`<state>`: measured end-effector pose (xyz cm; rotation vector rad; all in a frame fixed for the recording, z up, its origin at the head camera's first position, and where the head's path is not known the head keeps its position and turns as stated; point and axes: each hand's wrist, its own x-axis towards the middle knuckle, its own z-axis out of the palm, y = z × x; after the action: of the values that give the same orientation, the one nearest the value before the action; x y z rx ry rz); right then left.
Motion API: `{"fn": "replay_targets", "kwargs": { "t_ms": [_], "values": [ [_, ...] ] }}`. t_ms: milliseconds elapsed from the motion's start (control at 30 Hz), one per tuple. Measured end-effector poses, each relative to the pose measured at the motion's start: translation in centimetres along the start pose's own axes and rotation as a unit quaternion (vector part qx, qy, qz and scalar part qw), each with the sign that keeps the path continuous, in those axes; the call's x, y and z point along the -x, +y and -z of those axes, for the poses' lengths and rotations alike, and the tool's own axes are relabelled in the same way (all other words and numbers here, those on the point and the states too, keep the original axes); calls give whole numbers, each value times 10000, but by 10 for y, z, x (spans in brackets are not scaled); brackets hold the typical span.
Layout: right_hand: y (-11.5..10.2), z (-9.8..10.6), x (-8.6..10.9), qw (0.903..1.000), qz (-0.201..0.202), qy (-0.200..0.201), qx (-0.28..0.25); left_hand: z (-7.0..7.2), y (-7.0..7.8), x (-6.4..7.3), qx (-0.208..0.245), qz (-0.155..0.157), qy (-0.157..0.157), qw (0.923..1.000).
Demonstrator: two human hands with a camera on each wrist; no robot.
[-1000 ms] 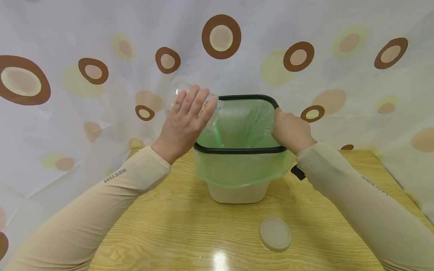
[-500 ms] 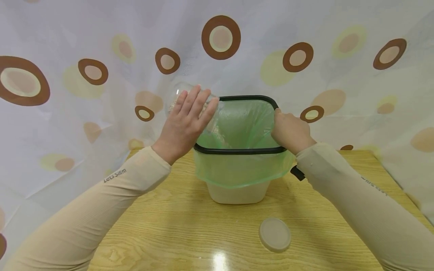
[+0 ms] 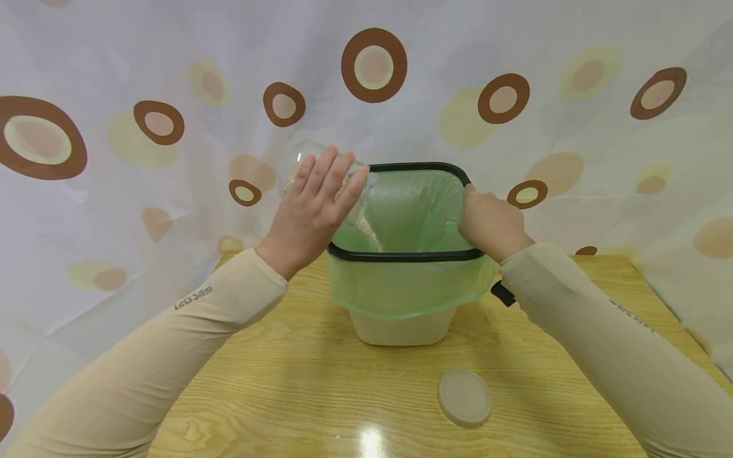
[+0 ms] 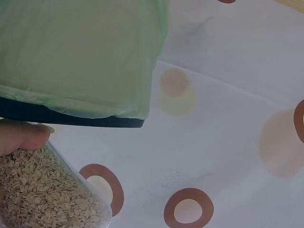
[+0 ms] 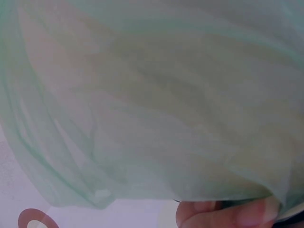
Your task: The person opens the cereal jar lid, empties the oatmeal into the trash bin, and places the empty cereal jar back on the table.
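My left hand [image 3: 312, 207] grips a clear jar [image 3: 291, 168], tilted with its mouth over the left side of a trash bin [image 3: 401, 327]. Rolled oats [image 4: 42, 194] fill much of the jar in the left wrist view. From its mouth a thin stream of oats [image 3: 369, 232] falls into the green bag [image 3: 409, 203] lining the bin. A black rim [image 3: 406, 256] holds the bag, whose edge hangs down outside. On the right side, my right hand [image 3: 494, 219] grips that rim, with its fingertips [image 5: 251, 213] showing under the bag's edge in the right wrist view.
A round beige lid [image 3: 464, 397] lies on the wooden table [image 3: 298, 388] in front of the bin, to the right. A black tab [image 3: 504, 293] juts out below the right hand. Behind the table hangs a white sheet [image 3: 424, 38] with brown and yellow circles.
Oats have begun to pour from the jar into the bag, and the stream now shows clearly. Both hands stay almost where they were.
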<state>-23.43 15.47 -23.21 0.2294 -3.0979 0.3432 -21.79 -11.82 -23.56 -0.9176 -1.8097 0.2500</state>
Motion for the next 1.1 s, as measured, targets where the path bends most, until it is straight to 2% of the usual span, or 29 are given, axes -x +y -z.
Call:
{"fn": "replay_targets", "kwargs": {
  "t_ms": [667,1100],
  "values": [
    [0,0,0,10000,6,-3,19,1,1,0,-27,-82,-25,10000],
    [-1,0,0,10000,-8,-22,40,3,2,-1,-298,-149,-74,9994]
  ]
}}
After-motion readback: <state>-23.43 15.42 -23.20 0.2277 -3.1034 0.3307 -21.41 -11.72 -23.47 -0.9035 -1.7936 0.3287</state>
